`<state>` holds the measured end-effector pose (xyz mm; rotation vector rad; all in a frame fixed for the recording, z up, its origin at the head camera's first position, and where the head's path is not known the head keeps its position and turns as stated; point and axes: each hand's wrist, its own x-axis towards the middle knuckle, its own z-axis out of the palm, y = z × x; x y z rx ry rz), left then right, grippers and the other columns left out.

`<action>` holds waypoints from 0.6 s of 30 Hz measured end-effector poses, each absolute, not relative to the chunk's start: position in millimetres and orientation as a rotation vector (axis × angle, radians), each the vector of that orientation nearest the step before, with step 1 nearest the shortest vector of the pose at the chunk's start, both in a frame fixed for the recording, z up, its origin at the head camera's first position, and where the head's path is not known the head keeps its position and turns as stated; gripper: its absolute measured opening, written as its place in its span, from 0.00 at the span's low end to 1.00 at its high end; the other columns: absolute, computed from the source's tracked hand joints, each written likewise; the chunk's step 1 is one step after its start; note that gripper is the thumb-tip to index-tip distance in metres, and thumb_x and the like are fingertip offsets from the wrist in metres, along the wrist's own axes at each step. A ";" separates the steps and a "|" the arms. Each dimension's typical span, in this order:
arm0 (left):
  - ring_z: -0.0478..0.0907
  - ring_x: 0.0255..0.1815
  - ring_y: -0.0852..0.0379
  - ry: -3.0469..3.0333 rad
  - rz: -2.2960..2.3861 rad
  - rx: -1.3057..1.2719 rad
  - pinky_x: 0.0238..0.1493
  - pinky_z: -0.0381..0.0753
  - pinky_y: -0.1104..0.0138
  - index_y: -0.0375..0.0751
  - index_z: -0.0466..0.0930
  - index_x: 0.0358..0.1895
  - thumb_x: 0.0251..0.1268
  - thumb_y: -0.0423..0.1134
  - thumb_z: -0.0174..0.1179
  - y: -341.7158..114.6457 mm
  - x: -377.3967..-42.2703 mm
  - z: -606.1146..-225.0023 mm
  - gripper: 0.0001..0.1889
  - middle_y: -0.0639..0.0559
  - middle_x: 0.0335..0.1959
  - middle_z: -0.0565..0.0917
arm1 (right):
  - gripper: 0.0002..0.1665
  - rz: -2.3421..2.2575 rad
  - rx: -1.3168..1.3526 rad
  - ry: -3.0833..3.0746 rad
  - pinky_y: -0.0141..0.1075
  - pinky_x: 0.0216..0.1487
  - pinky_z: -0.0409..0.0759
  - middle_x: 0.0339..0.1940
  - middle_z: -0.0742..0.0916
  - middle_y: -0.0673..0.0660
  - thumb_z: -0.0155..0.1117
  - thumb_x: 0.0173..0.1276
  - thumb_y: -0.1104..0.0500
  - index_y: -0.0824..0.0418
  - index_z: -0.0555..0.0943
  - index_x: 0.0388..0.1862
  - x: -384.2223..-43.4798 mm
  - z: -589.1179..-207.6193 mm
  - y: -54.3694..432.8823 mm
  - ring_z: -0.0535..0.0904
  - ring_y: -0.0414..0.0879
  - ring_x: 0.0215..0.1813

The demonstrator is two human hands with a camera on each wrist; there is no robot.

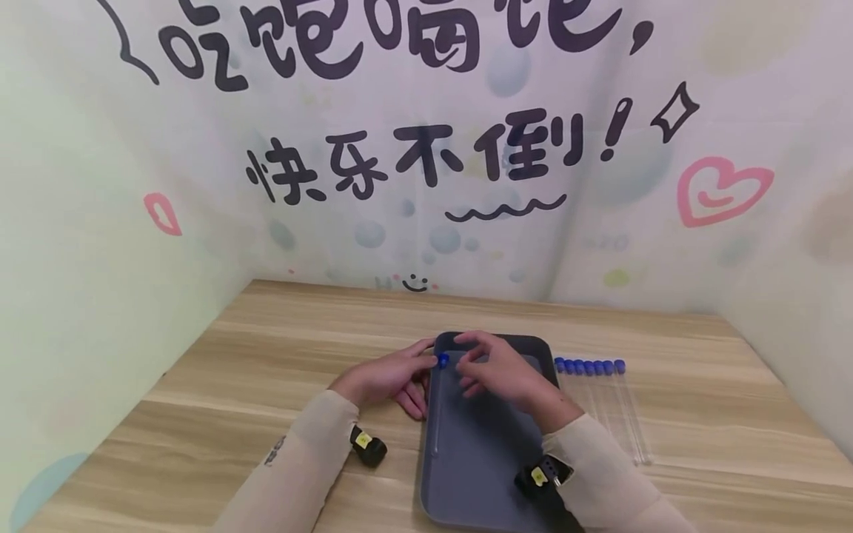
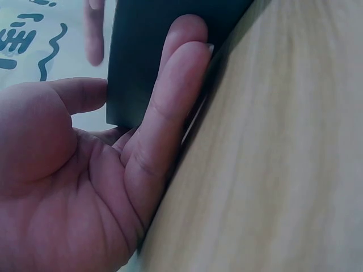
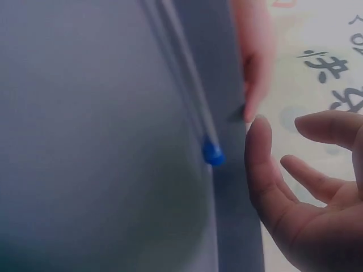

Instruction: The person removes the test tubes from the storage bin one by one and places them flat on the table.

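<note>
A dark grey tray (image 1: pixel 476 451) lies on the table. Along its inner left side rests a clear tube (image 1: pixel 436 422) with a blue cap (image 3: pixel 213 153) at the far end. My left hand (image 1: pixel 389 376) is at the tray's left side. In the left wrist view, its straight fingers (image 2: pixel 164 107) lie against the outer wall and the thumb touches the wall's edge. Above the far part of the tray is my right hand (image 1: pixel 500 370), its fingers loosely bent and holding nothing. In the right wrist view those fingertips are apart from the capped tube.
Right of the tray, several blue-capped clear tubes (image 1: pixel 603 392) lie side by side on the wood-grain table (image 1: pixel 266 377), partly behind the right forearm. A printed cloth backdrop (image 1: pixel 373 244) stands behind the table. Each wrist carries a small black camera (image 1: pixel 369 448).
</note>
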<state>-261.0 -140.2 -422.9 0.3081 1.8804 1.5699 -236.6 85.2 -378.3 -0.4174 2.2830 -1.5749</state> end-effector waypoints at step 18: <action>0.86 0.25 0.50 1.898 1.560 0.289 0.31 0.90 0.54 0.67 0.47 0.80 0.82 0.49 0.40 -138.5 -260.4 -420.9 0.28 0.39 0.38 0.78 | 0.43 -1.591 -0.309 2.068 0.44 0.43 0.90 0.60 0.76 0.71 0.57 0.71 0.69 0.63 0.51 0.80 -240.7 -399.4 74.3 0.87 0.51 0.39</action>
